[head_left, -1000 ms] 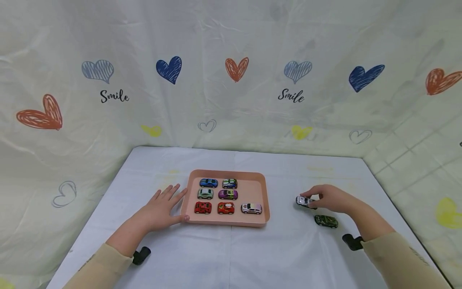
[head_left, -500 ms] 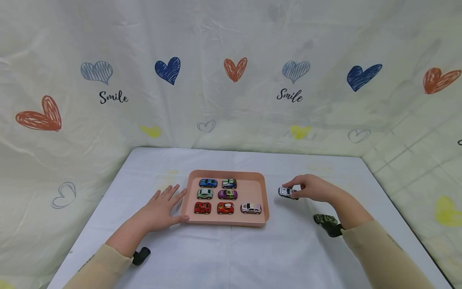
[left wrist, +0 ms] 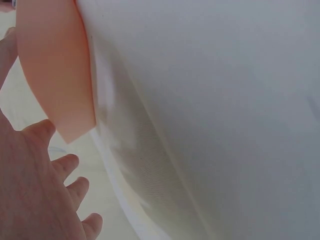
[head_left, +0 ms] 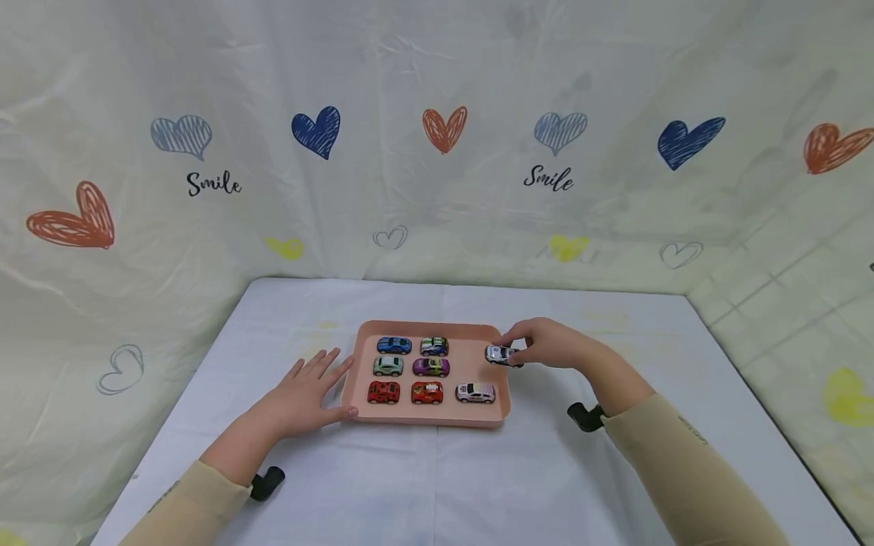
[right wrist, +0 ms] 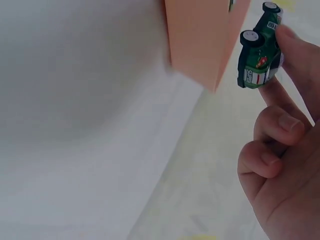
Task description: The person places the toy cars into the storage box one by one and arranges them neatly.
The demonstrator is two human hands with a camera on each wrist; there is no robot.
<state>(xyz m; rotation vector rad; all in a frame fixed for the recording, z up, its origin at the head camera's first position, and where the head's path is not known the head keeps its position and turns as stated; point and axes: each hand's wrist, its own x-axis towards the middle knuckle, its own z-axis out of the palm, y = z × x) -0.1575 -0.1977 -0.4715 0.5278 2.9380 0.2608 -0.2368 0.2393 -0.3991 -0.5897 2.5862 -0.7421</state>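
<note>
A toy car (head_left: 500,355) is pinched between thumb and fingers of my right hand (head_left: 553,345), over the right rim of a pink tray (head_left: 478,349). In the right wrist view the toy car (right wrist: 260,57) shows a green side with white markings, tilted beside the tray wall (right wrist: 197,42). My left hand (head_left: 307,398) lies with fingers spread at the tray's left side, thumb at its front left corner. Inside the tray stand several toy cars, among them a blue car (head_left: 394,346), a purple car (head_left: 431,367), a red car (head_left: 384,392) and a white car (head_left: 475,393).
A white cloth (head_left: 382,485) covers the table around the tray. Behind it hangs a pale sheet (head_left: 369,189) printed with hearts. A black wrist camera (head_left: 586,417) sits under the right forearm, which blocks part of the table's right side.
My right hand has carried the toy car leftward from the table to the tray's right rim. The camouflage car is now hidden behind the right arm. My left hand stays put.
</note>
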